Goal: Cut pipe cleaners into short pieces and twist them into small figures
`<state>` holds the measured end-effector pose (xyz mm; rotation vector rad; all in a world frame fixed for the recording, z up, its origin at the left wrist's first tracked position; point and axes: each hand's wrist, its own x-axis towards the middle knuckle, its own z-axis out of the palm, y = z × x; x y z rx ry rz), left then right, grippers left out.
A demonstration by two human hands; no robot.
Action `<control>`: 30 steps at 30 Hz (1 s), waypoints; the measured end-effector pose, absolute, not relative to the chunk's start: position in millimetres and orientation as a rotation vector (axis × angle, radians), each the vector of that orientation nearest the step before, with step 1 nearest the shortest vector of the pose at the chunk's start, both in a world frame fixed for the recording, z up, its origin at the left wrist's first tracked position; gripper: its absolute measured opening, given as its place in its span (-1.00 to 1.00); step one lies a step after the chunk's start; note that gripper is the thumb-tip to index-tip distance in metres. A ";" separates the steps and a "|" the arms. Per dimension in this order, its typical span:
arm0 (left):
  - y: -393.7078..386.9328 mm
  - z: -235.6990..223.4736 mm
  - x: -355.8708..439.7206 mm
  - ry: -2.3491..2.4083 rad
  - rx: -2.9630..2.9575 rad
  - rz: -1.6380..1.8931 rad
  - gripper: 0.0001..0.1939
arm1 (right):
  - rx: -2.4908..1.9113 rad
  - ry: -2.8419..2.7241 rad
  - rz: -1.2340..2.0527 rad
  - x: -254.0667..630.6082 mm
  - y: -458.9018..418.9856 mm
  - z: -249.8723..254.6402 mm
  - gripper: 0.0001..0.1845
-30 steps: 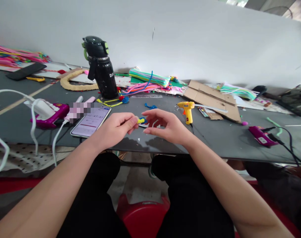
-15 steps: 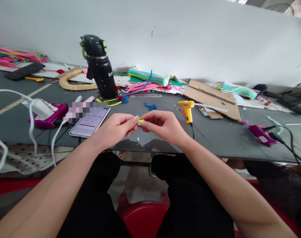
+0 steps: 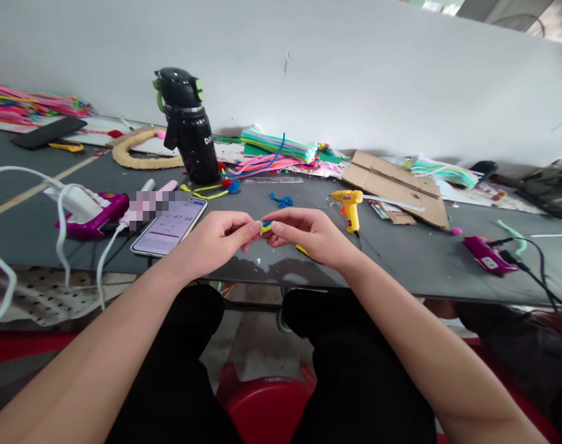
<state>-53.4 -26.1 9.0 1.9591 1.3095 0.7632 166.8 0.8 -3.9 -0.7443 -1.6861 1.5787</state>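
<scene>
Between my fingertips, just above the table's front edge, is a small yellow and blue pipe-cleaner piece [image 3: 266,227]. My left hand [image 3: 223,240] pinches its left end with thumb and forefinger. From the other side, my right hand [image 3: 306,234] pinches its right end, and the fingers hide most of it. Under my right hand a yellow strip [image 3: 303,250] shows in part. A curled blue pipe-cleaner piece [image 3: 281,200] lies on the table beyond my hands. To the right stands a yellow glue gun [image 3: 349,206], its nozzle pointing left.
A black bottle [image 3: 190,129] stands at the back left. By my left forearm lie a phone [image 3: 169,228] and a purple power strip [image 3: 93,216] with white cables. Cardboard [image 3: 396,185], bundled pipe cleaners [image 3: 281,145] and another purple power strip [image 3: 487,256] are farther off.
Blue now shows on the yellow piece between my fingers. A yellow strip has come into sight under my right hand. Both hands stay in nearly the same place; the view shifts slightly.
</scene>
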 end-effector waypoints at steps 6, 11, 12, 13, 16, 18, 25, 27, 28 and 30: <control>-25.5 7.3 -52.6 1.274 1.894 0.765 -0.63 | -0.764 -1.810 1.395 162.7 -1.1 -6.7 -0.62; -19.0 1.5 -50.5 1.245 1.786 0.965 -0.64 | -0.801 -1.869 1.265 159.3 -1.8 -9.0 -0.64; -17.6 -0.3 -49.2 1.247 1.784 0.982 -0.64 | -0.811 -1.876 1.259 158.1 -1.8 -9.6 -0.63; -16.3 -1.9 -47.5 1.255 1.789 0.990 -0.65 | -0.825 -1.882 1.258 156.8 -1.6 -10.2 -0.63; -13.0 -4.0 -42.0 1.316 1.762 1.043 -0.70 | -0.862 -1.904 1.276 152.7 -0.5 -11.8 -0.64; -11.7 -0.5 -41.8 1.266 1.609 1.192 -0.76 | -0.886 -1.928 1.305 150.4 0.5 -12.3 -0.67; -27.9 31.2 -92.2 0.308 0.858 1.366 -0.90 | -0.977 -1.939 1.530 153.7 12.2 -4.5 -0.73; -38.5 34.7 -104.0 0.284 1.098 1.021 -0.88 | -1.022 -1.839 1.558 157.3 23.9 -1.8 -0.72; -43.9 34.6 -105.0 0.342 1.223 0.794 -0.88 | -1.030 -1.791 1.574 158.4 31.6 -1.0 -0.72; -54.5 31.5 -96.0 0.516 1.379 0.199 -0.84 | -1.065 -1.725 1.592 156.6 49.1 -0.9 -0.75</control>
